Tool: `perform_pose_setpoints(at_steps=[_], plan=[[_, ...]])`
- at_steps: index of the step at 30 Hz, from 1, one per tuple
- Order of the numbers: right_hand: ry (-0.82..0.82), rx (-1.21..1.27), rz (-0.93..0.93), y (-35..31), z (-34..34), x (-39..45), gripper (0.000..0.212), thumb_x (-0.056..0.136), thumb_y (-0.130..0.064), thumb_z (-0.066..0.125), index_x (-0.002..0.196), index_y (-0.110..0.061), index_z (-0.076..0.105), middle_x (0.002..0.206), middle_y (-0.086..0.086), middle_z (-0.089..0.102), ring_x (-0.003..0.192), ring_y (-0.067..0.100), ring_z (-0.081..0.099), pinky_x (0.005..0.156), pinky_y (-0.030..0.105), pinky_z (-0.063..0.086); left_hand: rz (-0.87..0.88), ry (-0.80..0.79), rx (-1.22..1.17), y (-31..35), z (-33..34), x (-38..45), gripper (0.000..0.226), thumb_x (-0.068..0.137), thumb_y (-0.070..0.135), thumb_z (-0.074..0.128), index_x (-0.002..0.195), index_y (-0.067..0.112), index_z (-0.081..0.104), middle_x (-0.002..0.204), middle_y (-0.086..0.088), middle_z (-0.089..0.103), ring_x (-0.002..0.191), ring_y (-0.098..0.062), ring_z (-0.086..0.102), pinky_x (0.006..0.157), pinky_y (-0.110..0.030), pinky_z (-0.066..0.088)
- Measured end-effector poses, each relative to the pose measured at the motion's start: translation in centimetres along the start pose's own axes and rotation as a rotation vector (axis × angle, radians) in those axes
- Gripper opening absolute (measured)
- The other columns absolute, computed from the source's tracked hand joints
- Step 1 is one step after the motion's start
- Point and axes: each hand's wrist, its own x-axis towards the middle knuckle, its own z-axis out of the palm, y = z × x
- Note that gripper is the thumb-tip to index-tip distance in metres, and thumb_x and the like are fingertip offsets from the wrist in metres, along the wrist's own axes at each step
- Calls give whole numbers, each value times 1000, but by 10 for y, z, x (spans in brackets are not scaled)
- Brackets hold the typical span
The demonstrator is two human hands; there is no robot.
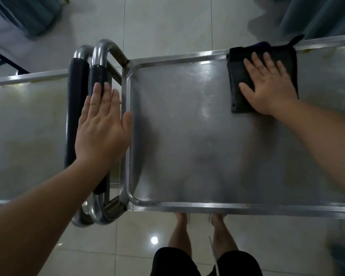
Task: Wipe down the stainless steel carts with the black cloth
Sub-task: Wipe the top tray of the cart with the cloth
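A stainless steel cart (187, 136) fills the middle and right, its flat top rimmed by a raised edge. The folded black cloth (238, 76) lies on the top near the far rim. My right hand (269, 86) presses flat on the cloth with straight, spread fingers. My left hand (103, 128) lies flat with straight fingers on the black-padded handle (98, 76) at the cart's left end. A second steel cart (22, 126) stands to the left, its own padded handle (76, 108) beside the first.
Pale glossy floor tiles (167, 22) surround the carts. Blue-grey curtains hang at the far left (26, 14) and far right (323, 14). My legs (199, 232) stand against the cart's near rim. A dark frame (6, 60) shows at the left edge.
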Motion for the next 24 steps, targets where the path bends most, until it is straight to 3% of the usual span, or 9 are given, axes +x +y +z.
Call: perform_pose_setpoints(at_steps=[11,16,20,24], plan=[[-61,-34,-9,8,70,-254,75,103,-62,20,167,-24,11,174,1,8,161,26,3,128,53,10,6,-14,-15,0,-3,-2,77,110,59,0,170,12,9,179,-3,-4,162,-11,-18,133,-40,-5],[-104,-53,45,8,80,-290,76,103,-64,16,167,-24,10,175,1,7,161,27,3,129,51,6,18,-4,-15,0,-1,-2,76,110,59,0,170,12,6,179,-2,-6,161,-11,-20,132,-39,-8],[-52,-28,107,-57,88,-283,77,103,-61,20,167,-21,7,175,3,4,161,28,-1,128,52,5,30,18,-46,-3,3,-1,77,110,60,1,170,12,8,179,-3,-4,162,-11,-18,132,-38,-8],[-33,70,-114,-190,99,-261,82,98,-62,39,166,-21,19,174,3,13,161,27,2,127,56,9,39,26,-47,-2,4,0,75,111,58,3,170,12,8,179,-3,-4,162,-13,-16,131,-38,-8]])
